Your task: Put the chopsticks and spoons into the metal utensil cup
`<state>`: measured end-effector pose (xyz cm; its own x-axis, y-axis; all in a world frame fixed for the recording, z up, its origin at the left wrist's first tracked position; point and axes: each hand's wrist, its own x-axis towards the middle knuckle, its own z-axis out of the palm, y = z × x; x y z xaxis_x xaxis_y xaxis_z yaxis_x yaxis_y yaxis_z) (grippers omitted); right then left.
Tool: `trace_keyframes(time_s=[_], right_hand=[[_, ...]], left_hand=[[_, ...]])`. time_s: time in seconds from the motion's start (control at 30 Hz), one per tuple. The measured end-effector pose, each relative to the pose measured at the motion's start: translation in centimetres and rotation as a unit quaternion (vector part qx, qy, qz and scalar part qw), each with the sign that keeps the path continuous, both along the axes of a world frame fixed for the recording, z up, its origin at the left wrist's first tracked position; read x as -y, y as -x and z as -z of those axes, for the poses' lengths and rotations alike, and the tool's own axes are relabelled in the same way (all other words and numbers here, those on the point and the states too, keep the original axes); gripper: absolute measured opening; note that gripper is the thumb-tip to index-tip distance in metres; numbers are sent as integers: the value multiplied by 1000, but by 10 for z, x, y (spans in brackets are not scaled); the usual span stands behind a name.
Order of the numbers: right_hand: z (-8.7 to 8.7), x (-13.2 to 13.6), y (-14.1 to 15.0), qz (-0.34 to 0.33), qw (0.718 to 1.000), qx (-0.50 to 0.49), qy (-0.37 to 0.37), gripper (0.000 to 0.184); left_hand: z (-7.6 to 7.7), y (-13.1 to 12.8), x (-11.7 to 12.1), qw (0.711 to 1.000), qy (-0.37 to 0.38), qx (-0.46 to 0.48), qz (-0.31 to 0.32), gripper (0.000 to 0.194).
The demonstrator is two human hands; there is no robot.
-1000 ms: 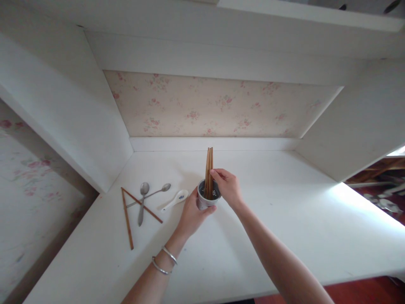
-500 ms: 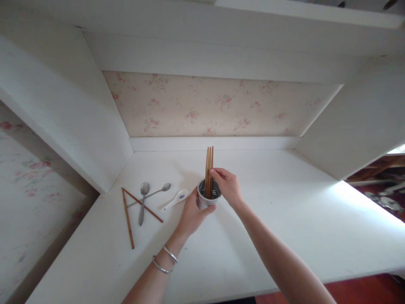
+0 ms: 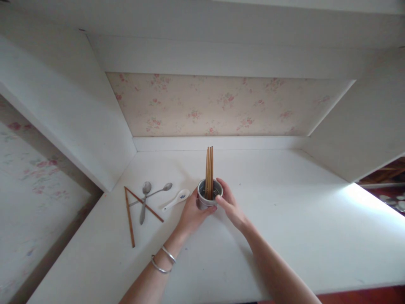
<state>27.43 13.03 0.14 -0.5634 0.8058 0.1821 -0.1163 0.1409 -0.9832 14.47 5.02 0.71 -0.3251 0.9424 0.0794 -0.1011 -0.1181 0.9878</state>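
A grey metal utensil holder (image 3: 205,204) with holes in its bottom stands on the white table, held from both sides. Several wooden chopsticks (image 3: 209,171) rise upright out of it, bunched together. My left hand (image 3: 191,211) is wrapped round the holder's left and front side. My right hand (image 3: 230,205) grips its right side, with the thumb at the rim. Just left of my left hand lies a white ceramic spoon (image 3: 177,199) with a blue mark in its bowl.
Farther left, two metal spoons (image 3: 143,207) (image 3: 167,186) lie crossed. Two loose chopsticks (image 3: 129,223) (image 3: 148,207) lie beside and across them. Behind the white tabletop (image 3: 278,236) stands a panel with flowered wallpaper (image 3: 228,105). White side boards (image 3: 104,126) and an overhead shelf (image 3: 221,25) enclose it.
My right hand has let go of the chopsticks and moved down onto the right side of the holder. My left hand keeps its hold.
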Motion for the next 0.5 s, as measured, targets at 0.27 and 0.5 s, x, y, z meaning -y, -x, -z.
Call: trace_keyframes(time_s=[0.27,0.5], right_hand=[[4,9,11,20,997,31,-71,72],[10,4,10,15,997,20,-70,73]], left_hand=[[-1,1,7,997,-4,-73,24,69],[-19,34,59,970,130,-199,-49,52]])
